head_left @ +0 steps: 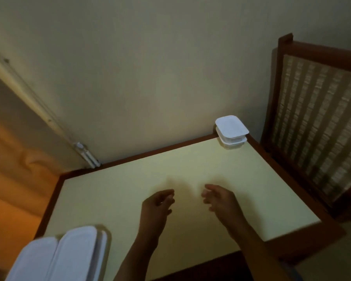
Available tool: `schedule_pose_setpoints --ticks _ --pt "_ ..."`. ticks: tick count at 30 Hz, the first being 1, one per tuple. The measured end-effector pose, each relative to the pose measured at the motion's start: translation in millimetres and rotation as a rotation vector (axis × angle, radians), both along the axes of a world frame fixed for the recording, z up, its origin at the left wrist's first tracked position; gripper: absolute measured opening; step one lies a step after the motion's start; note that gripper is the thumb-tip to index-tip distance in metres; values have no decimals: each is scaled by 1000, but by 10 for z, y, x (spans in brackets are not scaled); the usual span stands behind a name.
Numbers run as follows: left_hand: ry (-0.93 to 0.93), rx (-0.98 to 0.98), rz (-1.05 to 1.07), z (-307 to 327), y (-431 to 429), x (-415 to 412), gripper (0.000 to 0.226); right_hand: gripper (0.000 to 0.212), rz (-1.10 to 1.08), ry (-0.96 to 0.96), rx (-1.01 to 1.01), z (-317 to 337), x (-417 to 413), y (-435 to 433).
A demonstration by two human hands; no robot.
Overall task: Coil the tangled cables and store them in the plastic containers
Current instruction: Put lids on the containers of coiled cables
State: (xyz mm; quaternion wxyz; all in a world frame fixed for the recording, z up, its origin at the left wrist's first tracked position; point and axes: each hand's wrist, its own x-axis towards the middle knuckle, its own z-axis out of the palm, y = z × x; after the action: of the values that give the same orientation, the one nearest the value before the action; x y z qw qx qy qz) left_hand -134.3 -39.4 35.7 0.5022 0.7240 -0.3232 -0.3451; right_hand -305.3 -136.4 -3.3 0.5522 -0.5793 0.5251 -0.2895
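Plastic containers sit stacked right of centre on the table, leaving working space clear, I judge; no cables show; my left hand and right hand hover mid-frame, fingers loosely curled, empty

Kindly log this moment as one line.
left hand: empty | right hand: empty | stacked white plastic containers: far corner | cables: unseen

Two hands, two containers, two white items, one table, one chair
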Motion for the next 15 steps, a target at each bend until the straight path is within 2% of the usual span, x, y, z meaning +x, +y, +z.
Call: schedule_pose_setpoints --ticks 2,7,9,12,15 --pt "-63 -1 52 84 388 158 20 62 55 -20 4 41 206 370" --pt "-356 26 157 274 1251 567 20 74 176 -29 14 181 665 1064" --pt "-490 40 225 294 1532 712 18 69 220 -24 18 245 820 1266" --pt "-661 99 299 226 1947 974 21 48 292 6 18 338 1107 1586" --pt "-719 187 293 140 2224 1163 27 50 343 43 13 325 1391 1828"
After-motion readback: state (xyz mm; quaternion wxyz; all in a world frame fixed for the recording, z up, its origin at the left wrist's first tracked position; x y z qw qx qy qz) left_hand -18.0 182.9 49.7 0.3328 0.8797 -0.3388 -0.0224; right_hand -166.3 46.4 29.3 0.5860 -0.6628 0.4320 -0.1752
